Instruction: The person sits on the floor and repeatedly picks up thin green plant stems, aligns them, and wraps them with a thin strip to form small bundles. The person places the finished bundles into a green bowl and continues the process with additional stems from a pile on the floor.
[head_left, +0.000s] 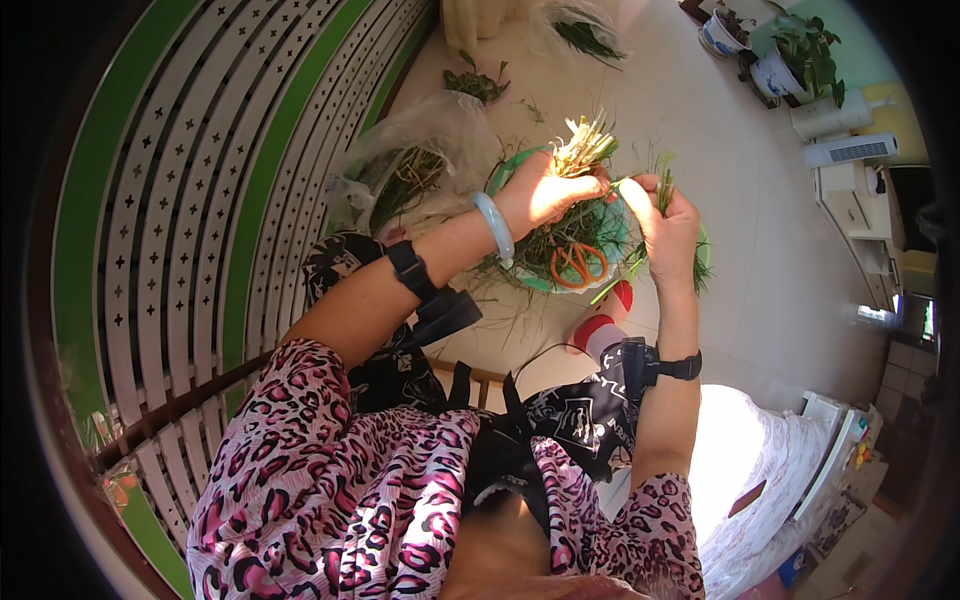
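My left hand (536, 193), with a pale bangle on its wrist, grips a bundle of thin green stems (586, 146) whose pale cut ends stick upward. Between the fingers of my right hand (671, 236) is a smaller bunch of green stems (664, 191). The fingertips of both hands are close together. Beneath them sits a teal-green basin (616, 232) holding loose grass-like greens (551, 246). Scissors with orange handles (556, 270) lie on these greens; their blades are hidden. Part of a light green container (703, 247) shows behind my right wrist.
Left of the basin, a clear plastic bag (450, 124) holds more stems. Farther off lie a small heap of greens (476, 86) and another bag (585, 34). A slatted bench (202, 187) runs along the left. Potted plants (806, 56) stand at the upper right.
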